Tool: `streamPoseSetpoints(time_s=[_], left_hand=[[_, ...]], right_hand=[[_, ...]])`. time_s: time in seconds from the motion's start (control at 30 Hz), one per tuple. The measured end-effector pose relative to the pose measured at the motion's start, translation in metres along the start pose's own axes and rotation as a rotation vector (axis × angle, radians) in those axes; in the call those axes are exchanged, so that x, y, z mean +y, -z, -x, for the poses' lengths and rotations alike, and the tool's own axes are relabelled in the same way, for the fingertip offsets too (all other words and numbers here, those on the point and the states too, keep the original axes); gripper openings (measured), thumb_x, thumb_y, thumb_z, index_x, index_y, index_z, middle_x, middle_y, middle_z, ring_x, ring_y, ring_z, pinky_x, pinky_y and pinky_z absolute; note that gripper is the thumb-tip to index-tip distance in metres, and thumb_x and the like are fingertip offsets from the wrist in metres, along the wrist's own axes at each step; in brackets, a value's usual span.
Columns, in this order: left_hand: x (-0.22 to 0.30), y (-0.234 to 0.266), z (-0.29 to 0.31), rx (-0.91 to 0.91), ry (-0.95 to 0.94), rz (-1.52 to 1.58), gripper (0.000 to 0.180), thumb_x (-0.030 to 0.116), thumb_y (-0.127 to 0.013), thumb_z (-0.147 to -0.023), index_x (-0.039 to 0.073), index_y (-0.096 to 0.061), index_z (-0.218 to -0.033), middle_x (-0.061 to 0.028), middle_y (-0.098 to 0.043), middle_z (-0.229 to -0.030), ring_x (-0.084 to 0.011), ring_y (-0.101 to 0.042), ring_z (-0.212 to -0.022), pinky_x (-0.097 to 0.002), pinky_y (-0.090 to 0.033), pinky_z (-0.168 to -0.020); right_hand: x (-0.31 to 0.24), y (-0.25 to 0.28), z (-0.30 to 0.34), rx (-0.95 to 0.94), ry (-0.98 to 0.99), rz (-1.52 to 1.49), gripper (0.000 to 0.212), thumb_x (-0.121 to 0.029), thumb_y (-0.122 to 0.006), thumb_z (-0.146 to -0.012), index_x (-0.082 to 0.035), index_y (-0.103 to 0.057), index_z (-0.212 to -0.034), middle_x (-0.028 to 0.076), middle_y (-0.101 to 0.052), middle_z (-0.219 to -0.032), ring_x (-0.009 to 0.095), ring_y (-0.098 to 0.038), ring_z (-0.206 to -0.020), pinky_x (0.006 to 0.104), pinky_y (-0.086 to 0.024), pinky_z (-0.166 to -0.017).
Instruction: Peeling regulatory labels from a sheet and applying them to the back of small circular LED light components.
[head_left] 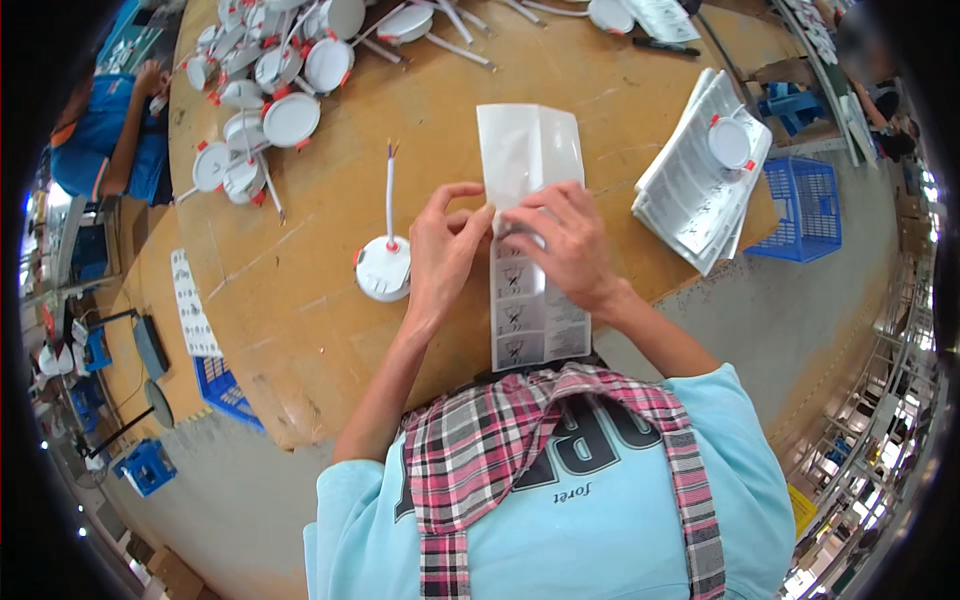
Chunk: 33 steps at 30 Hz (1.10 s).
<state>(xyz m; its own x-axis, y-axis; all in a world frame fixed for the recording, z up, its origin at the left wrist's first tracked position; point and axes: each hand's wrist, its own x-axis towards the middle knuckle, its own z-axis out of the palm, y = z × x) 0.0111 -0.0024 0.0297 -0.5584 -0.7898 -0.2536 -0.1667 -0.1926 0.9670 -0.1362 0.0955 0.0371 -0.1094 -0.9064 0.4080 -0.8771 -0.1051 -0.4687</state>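
The label sheet [520, 290] lies beneath the curled fingers of the right hand [572, 245], its left edge at the left hand's [445, 250] fingertips; I cannot tell whether either clamps it. A white lamp [383, 272] sits just left of the left hand

White and tan, light blue and pink plaid

The counter [330, 330] is tan-brown with pale scratches. The label sheet [515, 282] is glossy white above, silvery grey with repeated black symbols below. The nearest round lamp [384, 270] is white with red clips and a white cable [390, 195]; the heap of lamps [292, 120] repeats white and red. The stacked sheets [680, 190] are white with grey print. The shirt [560, 535] is light blue with dark lettering, the apron [475, 455] pink, black and white plaid, the right-hand basket [812, 205] bright blue.
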Motion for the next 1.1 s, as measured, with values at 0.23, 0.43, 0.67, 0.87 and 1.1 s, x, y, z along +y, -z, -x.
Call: streamPoseSetpoints(time_s=[0.23, 0.43, 0.67, 0.87, 1.1], left_hand=[[-0.001, -0.01, 0.002, 0.047, -0.061, -0.189, 0.036, 0.011, -0.065, -0.085, -0.001, -0.052, -0.117, -0.0114, -0.069, -0.071, -0.011, -0.064, -0.067, -0.0244, -0.048, -0.059], [0.004, -0.011, 0.007, 0.031, -0.102, -0.191, 0.037, 0.005, -0.062, -0.086, 0.0, -0.049, -0.12, -0.0029, -0.064, -0.065, -0.0034, -0.053, -0.058, -0.0177, -0.035, -0.049], [-0.001, -0.011, 0.004, 0.005, -0.108, -0.137, 0.037, 0.005, -0.062, -0.086, 0.0, -0.049, -0.121, -0.0016, -0.063, -0.065, -0.003, -0.051, -0.057, -0.0171, -0.035, -0.051], [-0.007, -0.007, 0.002, -0.018, -0.089, -0.098, 0.038, 0.007, -0.063, -0.087, -0.001, -0.05, -0.121, -0.0026, -0.063, -0.065, -0.0035, -0.053, -0.058, -0.018, -0.037, -0.052], [-0.017, -0.004, 0.002, -0.024, -0.063, 0.06, 0.036, 0.008, -0.063, -0.089, 0.0, -0.05, -0.122, -0.0023, -0.063, -0.068, -0.0044, -0.053, -0.059, -0.0183, -0.037, -0.052]], right_hand=[[0.008, -0.009, -0.001, -0.013, -0.008, -0.053, 0.017, -0.014, -0.073, -0.072, -0.008, -0.061, -0.083, 0.006, -0.057, -0.086, 0.026, -0.054, -0.089, 0.0375, -0.047, -0.078], [0.006, -0.009, 0.001, -0.002, 0.057, 0.004, 0.018, -0.018, -0.071, -0.072, -0.006, -0.058, -0.077, 0.006, -0.053, -0.086, 0.023, -0.052, -0.091, 0.0333, -0.05, -0.074], [0.006, 0.0, 0.0, -0.019, 0.043, -0.058, 0.018, -0.017, -0.071, -0.073, -0.006, -0.058, -0.077, 0.006, -0.054, -0.085, 0.023, -0.052, -0.09, 0.0329, -0.048, -0.078], [0.005, 0.004, -0.003, -0.062, 0.019, -0.07, 0.017, -0.016, -0.071, -0.074, -0.005, -0.06, -0.082, 0.005, -0.055, -0.088, 0.023, -0.053, -0.09, 0.0339, -0.048, -0.077], [0.005, -0.001, 0.005, 0.022, 0.11, -0.123, 0.017, -0.017, -0.07, -0.078, -0.006, -0.063, -0.088, 0.004, -0.056, -0.093, 0.023, -0.053, -0.093, 0.034, -0.048, -0.079]])
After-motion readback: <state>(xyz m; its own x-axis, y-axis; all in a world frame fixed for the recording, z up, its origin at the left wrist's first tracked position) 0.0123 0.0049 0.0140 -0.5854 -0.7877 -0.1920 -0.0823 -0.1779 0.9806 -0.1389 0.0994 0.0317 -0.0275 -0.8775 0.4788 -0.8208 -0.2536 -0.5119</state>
